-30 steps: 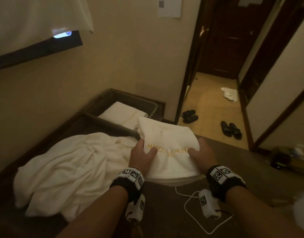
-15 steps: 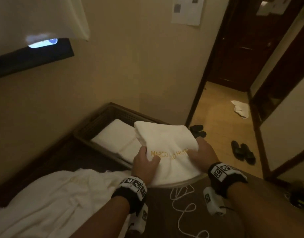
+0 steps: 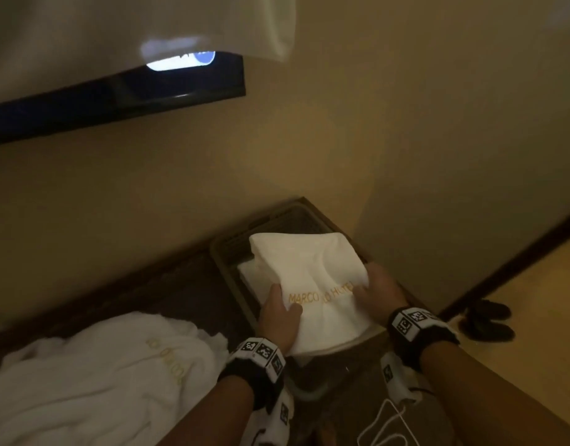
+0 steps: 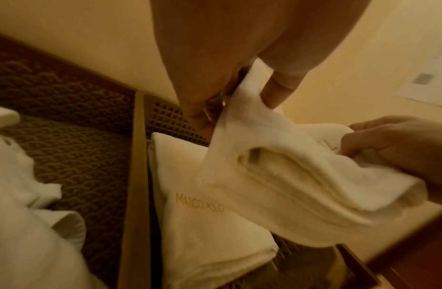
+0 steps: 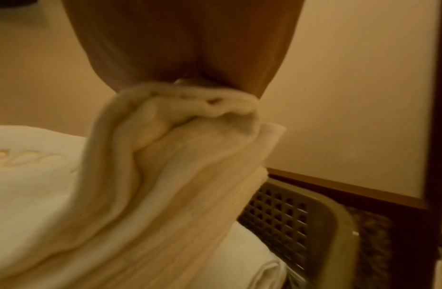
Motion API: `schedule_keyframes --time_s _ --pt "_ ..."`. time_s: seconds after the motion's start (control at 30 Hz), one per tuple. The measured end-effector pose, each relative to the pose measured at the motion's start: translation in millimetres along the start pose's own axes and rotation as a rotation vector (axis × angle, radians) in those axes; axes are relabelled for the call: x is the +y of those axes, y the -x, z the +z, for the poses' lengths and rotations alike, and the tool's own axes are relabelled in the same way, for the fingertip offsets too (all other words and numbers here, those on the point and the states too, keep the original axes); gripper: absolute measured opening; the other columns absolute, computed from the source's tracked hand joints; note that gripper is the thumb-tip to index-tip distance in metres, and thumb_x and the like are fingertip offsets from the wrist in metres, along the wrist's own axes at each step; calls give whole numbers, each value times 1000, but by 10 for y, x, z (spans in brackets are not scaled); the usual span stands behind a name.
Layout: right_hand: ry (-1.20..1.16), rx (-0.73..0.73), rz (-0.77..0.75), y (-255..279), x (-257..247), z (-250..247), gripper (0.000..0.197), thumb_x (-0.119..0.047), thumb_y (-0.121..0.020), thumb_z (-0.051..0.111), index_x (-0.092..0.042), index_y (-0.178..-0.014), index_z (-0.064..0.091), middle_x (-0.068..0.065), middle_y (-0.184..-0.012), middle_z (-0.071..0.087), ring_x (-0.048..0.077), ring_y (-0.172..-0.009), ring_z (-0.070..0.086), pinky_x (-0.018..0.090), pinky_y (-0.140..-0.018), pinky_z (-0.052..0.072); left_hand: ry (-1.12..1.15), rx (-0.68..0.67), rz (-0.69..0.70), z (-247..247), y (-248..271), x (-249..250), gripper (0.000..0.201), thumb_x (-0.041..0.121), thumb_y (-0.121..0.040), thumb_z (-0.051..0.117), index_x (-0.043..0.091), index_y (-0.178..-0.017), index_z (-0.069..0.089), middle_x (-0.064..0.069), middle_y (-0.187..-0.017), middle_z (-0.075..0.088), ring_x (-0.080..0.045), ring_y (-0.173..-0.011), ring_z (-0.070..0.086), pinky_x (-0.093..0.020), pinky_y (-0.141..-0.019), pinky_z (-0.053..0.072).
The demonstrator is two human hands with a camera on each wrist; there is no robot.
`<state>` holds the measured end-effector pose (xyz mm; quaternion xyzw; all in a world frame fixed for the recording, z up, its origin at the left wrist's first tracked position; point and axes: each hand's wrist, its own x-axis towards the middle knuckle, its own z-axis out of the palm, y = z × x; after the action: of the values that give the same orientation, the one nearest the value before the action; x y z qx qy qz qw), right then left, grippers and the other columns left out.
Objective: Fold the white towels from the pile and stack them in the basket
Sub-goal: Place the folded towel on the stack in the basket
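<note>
Hands: left hand [image 3: 278,320] and right hand [image 3: 378,292] both clutch the folded towel [image 3: 312,278] over the basket [image 3: 227,252].
Done: one towel in basket [image 4: 209,224].
Left: the pile [image 3: 93,378].

Dim, warm light falls on a plain beige wall [image 3: 341,140]. A dark shelf [image 3: 116,94] juts from the wall's upper left. Right of the wall, tan floor [image 3: 534,300] meets dark baseboard [image 3: 509,262]; patterned brown carpet [image 4: 66,136] lies below it.

Middle letters of the folded towel [image 3: 312,278] lettering creased away; dark slippers [image 3: 489,320] blurred.
</note>
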<state>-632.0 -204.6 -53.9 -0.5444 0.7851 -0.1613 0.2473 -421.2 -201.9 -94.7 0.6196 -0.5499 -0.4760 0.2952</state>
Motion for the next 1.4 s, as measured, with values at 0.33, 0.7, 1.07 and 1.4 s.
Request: schedule_keyframes --time_s 0.33,0.7,1.07,1.4 --pt "28 -217 -151 -1358 61 433 27 -3 -89 51 -2 -116 51 18 -125 48 35 -111 52 30 -86 38 66 188 -247 386 -773 -232 46 3 -95 47 16 -139 45 5 -122 51 -15 -112 50 -21 -94 35" --pt "266 -452 43 -1489 557 937 41 -5 -91 49 -5 -130 36 18 -139 36 37 -119 48 44 -94 43 -118 228 -587 863 -686 -852 38 10 -99 48 8 -137 46 -12 -133 56 -24 -114 56 -28 -94 43" --pt "773 -648 -183 -1592 -35 598 35 -37 -92 53 -11 -113 63 9 -116 65 27 -101 63 29 -75 49 -278 47 -475 249 -602 -539 14 20 -92 57 10 -92 68 -11 -96 70 -24 -87 67 -30 -74 53" --pt "628 -546 -461 -893 -1336 961 44 -40 -93 53 -10 -123 54 12 -124 60 29 -106 60 32 -75 45 -384 375 -319 -1436 312 -616 19 24 -95 57 14 -96 72 -9 -100 71 -25 -92 64 -40 -89 51"
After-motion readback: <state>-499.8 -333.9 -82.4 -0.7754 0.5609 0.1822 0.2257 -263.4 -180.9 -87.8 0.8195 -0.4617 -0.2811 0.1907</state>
